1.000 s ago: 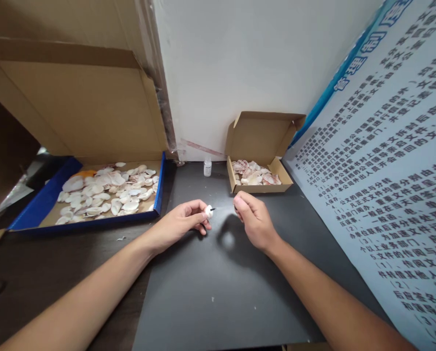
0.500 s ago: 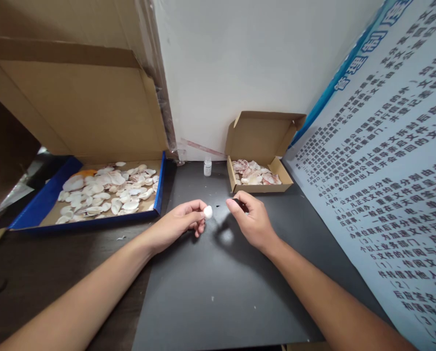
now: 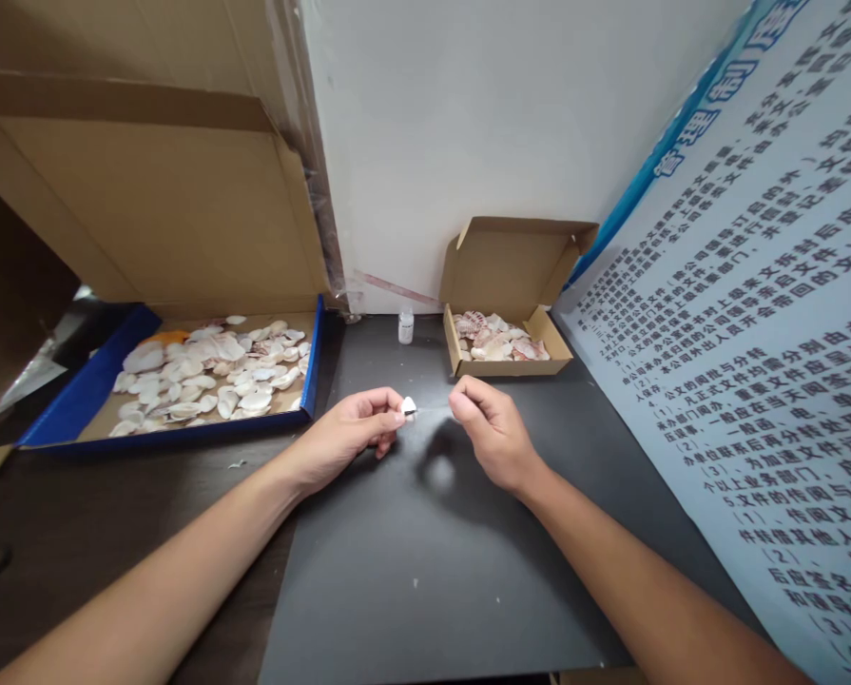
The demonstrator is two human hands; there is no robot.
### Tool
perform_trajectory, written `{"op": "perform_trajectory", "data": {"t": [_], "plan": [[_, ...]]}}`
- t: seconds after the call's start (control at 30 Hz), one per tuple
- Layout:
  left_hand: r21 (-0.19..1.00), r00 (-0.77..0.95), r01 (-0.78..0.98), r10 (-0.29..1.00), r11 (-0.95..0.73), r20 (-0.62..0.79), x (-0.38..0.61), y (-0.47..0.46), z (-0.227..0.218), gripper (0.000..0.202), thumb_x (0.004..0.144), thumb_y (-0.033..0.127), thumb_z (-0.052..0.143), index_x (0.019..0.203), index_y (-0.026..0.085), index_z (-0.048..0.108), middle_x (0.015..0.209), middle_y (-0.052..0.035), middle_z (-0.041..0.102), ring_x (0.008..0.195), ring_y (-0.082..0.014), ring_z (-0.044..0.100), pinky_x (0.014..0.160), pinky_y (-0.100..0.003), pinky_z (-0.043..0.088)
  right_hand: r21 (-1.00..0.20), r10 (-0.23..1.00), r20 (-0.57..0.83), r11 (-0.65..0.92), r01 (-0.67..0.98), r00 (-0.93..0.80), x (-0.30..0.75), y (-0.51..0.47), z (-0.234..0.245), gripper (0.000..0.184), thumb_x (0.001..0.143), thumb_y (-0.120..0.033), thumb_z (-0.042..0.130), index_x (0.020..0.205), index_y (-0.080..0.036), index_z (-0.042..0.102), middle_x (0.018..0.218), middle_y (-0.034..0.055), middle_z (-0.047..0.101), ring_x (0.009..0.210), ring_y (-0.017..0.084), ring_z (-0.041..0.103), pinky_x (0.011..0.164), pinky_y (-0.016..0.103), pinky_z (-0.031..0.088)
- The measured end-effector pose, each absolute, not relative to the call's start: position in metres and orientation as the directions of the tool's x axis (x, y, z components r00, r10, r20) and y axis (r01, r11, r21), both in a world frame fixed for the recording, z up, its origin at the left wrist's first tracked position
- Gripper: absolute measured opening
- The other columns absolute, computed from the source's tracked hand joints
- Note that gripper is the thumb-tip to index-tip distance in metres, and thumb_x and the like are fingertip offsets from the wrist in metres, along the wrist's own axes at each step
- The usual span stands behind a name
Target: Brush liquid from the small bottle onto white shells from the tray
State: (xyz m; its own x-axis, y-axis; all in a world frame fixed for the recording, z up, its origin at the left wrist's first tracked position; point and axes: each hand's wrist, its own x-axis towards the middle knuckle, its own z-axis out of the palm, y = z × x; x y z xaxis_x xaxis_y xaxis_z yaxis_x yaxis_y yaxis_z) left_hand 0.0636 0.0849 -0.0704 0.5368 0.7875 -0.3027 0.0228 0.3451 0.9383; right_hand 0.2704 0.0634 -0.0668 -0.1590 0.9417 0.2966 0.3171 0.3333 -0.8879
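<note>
My left hand (image 3: 364,425) pinches a small white seashell (image 3: 409,406) between thumb and fingers, above the dark grey mat. The shell is tilted, with a dark inner side or shadow showing below its white top. Across a short gap to the right, my right hand (image 3: 493,428) is closed, thumb pressed against the curled forefinger. A faint thin line runs from near the shell toward those fingertips; I cannot make out what it is. Both hands are raised over the mat (image 3: 425,571), and their shadows fall between them.
A blue-edged cardboard box (image 3: 315,357) at left holds many shells (image 3: 203,376). A smaller brown box (image 3: 511,367) with shells stands at the back right. Between them is a small white bottle (image 3: 406,325). A printed poster (image 3: 753,314) lines the right side.
The shell has turned in my left fingers, from its rounded white face to a tilted edge view. My right thumb and forefinger have closed together. A faint line now shows between the hands.
</note>
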Motion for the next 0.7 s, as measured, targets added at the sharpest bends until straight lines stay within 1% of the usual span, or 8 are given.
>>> {"op": "perform_trajectory", "data": {"t": [0.1,0.2,0.33,0.4,0.5,0.57,0.63,0.7], "plan": [[0.946,0.530,0.028,0.798,0.323,-0.288,0.0625,0.0853,-0.0740,0.027,0.079,0.041,0.066,0.083,0.017,0.054,0.062,0.0060,0.044,0.056,-0.0040,0.040,0.057,-0.019,0.032,-0.876,0.947,0.303,0.320,0.360,-0.104,0.2699,0.0631,-0.0666,0.035,0.095,-0.040,0.047,0.066,-0.019,0.040,0.065,-0.0027,0.038,0.061,0.012,0.037,0.058,0.026,0.029],[0.949,0.527,0.039,0.800,0.314,-0.287,0.0615,0.0854,-0.0757,0.028,0.079,0.041,0.067,0.082,0.017,0.054,0.062,0.0058,0.044,0.056,-0.0041,0.040,0.056,-0.019,0.029,-0.898,0.949,0.290,0.314,0.308,-0.122,0.2695,0.0632,-0.0662,0.037,0.097,-0.040,0.042,0.066,-0.019,0.040,0.065,-0.0025,0.038,0.060,0.012,0.037,0.058,0.026,0.029],[0.947,0.521,0.032,0.803,0.320,-0.289,0.0619,0.0850,-0.0741,0.029,0.078,0.042,0.067,0.081,0.016,0.054,0.062,0.0057,0.044,0.055,-0.0038,0.039,0.056,-0.019,0.027,-0.887,0.955,0.283,0.295,0.356,-0.086,0.2691,0.0639,-0.0675,0.036,0.093,-0.041,0.051,0.065,-0.019,0.039,0.064,-0.0032,0.036,0.060,0.011,0.035,0.056,0.026,0.028],[0.944,0.516,0.022,0.806,0.328,-0.292,0.0625,0.0848,-0.0725,0.029,0.078,0.041,0.068,0.080,0.016,0.054,0.062,0.0057,0.044,0.055,-0.0037,0.039,0.056,-0.019,0.027,-0.911,0.961,0.266,0.275,0.307,-0.073,0.2694,0.0639,-0.0686,0.037,0.095,-0.042,0.047,0.066,-0.020,0.038,0.064,-0.0031,0.036,0.060,0.012,0.036,0.057,0.026,0.028],[0.940,0.513,0.002,0.806,0.342,-0.295,0.0633,0.0846,-0.0704,0.028,0.077,0.040,0.069,0.078,0.016,0.055,0.062,0.0055,0.045,0.055,-0.0038,0.040,0.056,-0.020,0.027,-0.934,0.957,0.245,0.276,0.227,-0.155,0.2697,0.0631,-0.0691,0.038,0.098,-0.043,0.038,0.068,-0.020,0.039,0.065,-0.0026,0.038,0.060,0.012,0.037,0.057,0.026,0.030],[0.934,0.514,-0.016,0.805,0.356,-0.298,0.0635,0.0846,-0.0694,0.027,0.076,0.039,0.069,0.078,0.016,0.056,0.062,0.0054,0.045,0.055,-0.0039,0.039,0.056,-0.020,0.027,-0.911,0.949,0.265,0.304,0.279,-0.169,0.2693,0.0628,-0.0685,0.038,0.097,-0.042,0.041,0.066,-0.020,0.039,0.065,-0.0025,0.038,0.060,0.012,0.037,0.057,0.027,0.029],[0.927,0.512,-0.032,0.803,0.373,-0.305,0.0636,0.0847,-0.0689,0.027,0.076,0.039,0.070,0.078,0.015,0.057,0.062,0.0052,0.046,0.055,-0.0039,0.039,0.055,-0.020,0.028,-0.882,0.948,0.292,0.318,0.348,-0.127,0.2685,0.0630,-0.0677,0.037,0.096,-0.040,0.045,0.065,-0.019,0.039,0.065,-0.0026,0.037,0.061,0.012,0.036,0.057,0.027,0.028],[0.921,0.506,-0.042,0.803,0.387,-0.314,0.0636,0.0848,-0.0685,0.026,0.075,0.038,0.071,0.080,0.016,0.058,0.063,0.0051,0.047,0.054,-0.0037,0.040,0.055,-0.020,0.029,-0.878,0.950,0.302,0.309,0.366,-0.078,0.2680,0.0634,-0.0678,0.037,0.096,-0.039,0.046,0.066,-0.019,0.039,0.065,-0.0027,0.037,0.061,0.012,0.036,0.057,0.027,0.028]]}}
